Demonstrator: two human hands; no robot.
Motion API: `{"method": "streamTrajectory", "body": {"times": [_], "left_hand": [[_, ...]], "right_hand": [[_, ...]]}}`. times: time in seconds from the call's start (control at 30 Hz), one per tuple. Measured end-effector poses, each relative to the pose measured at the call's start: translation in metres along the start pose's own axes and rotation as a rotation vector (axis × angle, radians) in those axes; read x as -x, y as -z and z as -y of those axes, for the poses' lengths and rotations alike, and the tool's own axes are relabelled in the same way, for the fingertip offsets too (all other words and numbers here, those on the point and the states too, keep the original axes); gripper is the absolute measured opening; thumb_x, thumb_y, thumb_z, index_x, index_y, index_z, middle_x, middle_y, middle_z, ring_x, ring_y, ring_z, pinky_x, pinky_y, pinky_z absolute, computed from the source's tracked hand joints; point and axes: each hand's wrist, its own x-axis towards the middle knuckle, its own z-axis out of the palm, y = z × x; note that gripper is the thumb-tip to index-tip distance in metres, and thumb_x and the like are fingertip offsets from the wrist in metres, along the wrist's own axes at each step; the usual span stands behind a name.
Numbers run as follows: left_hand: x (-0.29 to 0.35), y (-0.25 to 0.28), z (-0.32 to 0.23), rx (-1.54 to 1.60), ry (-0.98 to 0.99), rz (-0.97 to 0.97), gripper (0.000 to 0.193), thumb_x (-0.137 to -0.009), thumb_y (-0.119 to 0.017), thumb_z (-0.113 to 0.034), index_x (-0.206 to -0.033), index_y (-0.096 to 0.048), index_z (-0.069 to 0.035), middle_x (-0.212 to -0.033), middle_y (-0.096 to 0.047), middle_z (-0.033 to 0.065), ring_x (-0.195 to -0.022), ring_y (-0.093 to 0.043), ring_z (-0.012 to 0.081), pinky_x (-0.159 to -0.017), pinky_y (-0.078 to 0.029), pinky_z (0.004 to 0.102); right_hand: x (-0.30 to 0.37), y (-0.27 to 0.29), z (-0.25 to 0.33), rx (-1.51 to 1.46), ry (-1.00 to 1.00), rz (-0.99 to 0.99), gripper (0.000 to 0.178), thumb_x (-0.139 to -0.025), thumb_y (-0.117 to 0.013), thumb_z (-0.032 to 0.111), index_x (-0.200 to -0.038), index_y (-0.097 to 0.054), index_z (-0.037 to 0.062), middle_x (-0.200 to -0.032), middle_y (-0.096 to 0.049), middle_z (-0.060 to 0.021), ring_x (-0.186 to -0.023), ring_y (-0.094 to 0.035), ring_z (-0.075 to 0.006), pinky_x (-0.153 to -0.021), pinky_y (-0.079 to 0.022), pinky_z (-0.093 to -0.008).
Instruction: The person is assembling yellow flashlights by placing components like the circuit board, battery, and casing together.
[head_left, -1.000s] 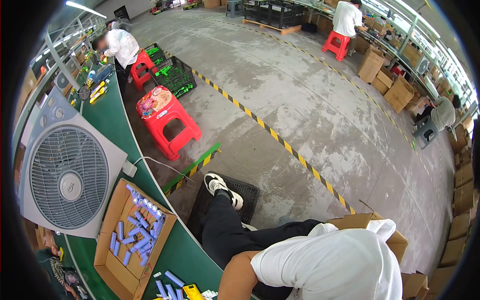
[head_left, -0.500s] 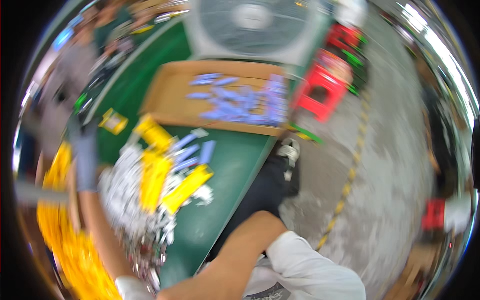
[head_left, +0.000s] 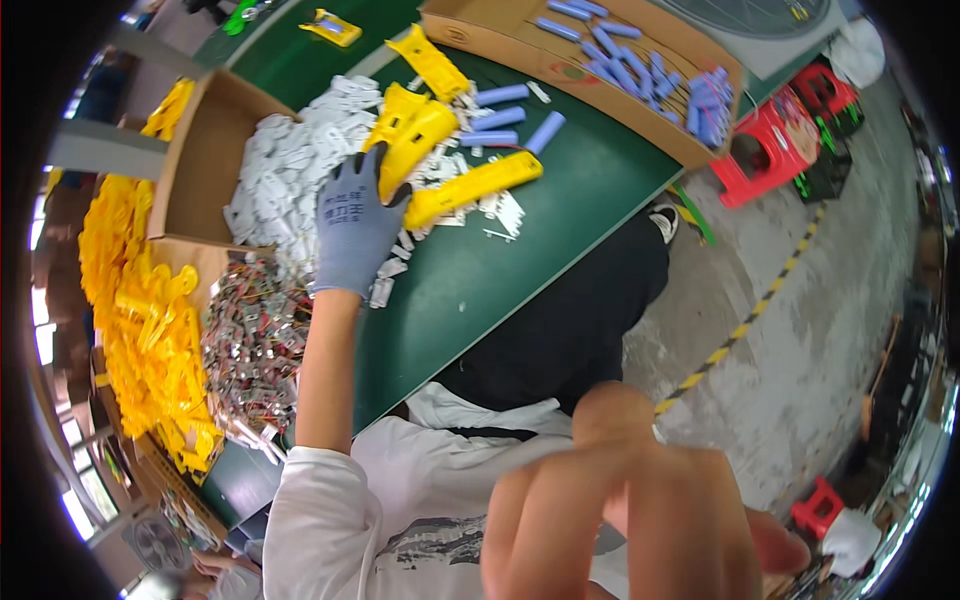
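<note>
Touching the near end of a yellow casing (head_left: pixel 420 142), the left hand (head_left: pixel 350 225), in a grey glove with dark fingertips, reaches over the green desk (head_left: pixel 575 190), its thumb and fingers parted around that end; whether they grip it firmly I cannot tell. The casing lies among other yellow casings, with a long one (head_left: pixel 475 188) slanting just to the right of the thumb. The bare right hand (head_left: pixel 620 500) is raised close to the camera, blurred, well apart from the desk items, with its fingers bent; I cannot tell whether it holds anything. Several blue cylinders (head_left: pixel 493 118) lie just beyond the long casing, and more rest in a shallow cardboard tray (head_left: pixel 500 42) at the far side, near a grey fan (head_left: pixel 750 12). To the left of the gloved hand, a pile of flat white pieces (head_left: pixel 290 160) spreads beside an open cardboard box (head_left: pixel 200 175). Nearer the person sits a heap of small wired parts (head_left: pixel 255 325), and left of it a large heap of yellow parts (head_left: pixel 150 320). Red stools (head_left: pixel 770 150) stand on the grey floor (head_left: pixel 710 290) to the right.
</note>
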Motion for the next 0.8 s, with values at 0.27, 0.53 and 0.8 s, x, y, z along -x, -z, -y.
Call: {"method": "streamTrajectory", "body": {"times": [0.27, 0.53, 0.8], "left_hand": [[0.004, -0.012, -0.007, -0.038, 0.062, -0.103, 0.054, -0.079, -0.069, -0.024, -0.128, -0.053, -0.012, -0.109, -0.062, 0.0144, -0.102, -0.056, 0.0344, -0.090, -0.045, 0.0435], [0.012, -0.020, -0.001, -0.081, 0.057, -0.148, 0.050, -0.078, -0.070, -0.028, -0.124, -0.056, -0.014, -0.107, -0.062, 0.0103, -0.103, -0.054, 0.0298, -0.090, -0.042, 0.0423], [0.022, -0.021, 0.003, 0.067, 0.010, -0.420, 0.049, -0.071, -0.074, -0.022, -0.117, -0.060, -0.015, -0.105, -0.059, 0.0097, -0.108, -0.049, 0.0302, -0.093, -0.037, 0.0461]], "right_hand": [[0.028, -0.002, -0.019, 0.266, -0.056, -0.013, 0.029, -0.095, -0.050, 0.034, -0.098, -0.062, 0.0074, -0.104, -0.059, -0.0072, -0.092, -0.057, -0.0248, -0.077, -0.046, -0.0364], [0.028, 0.006, -0.037, 0.396, 0.024, 0.028, 0.035, -0.092, -0.053, 0.034, -0.101, -0.063, 0.0017, -0.108, -0.060, -0.0125, -0.099, -0.057, -0.0267, -0.082, -0.046, -0.0387], [-0.030, 0.054, -0.060, 0.599, 0.135, 0.088, 0.042, -0.089, -0.057, 0.034, -0.104, -0.064, -0.0040, -0.112, -0.061, -0.0178, -0.105, -0.058, -0.0285, -0.087, -0.047, -0.0410]]}}
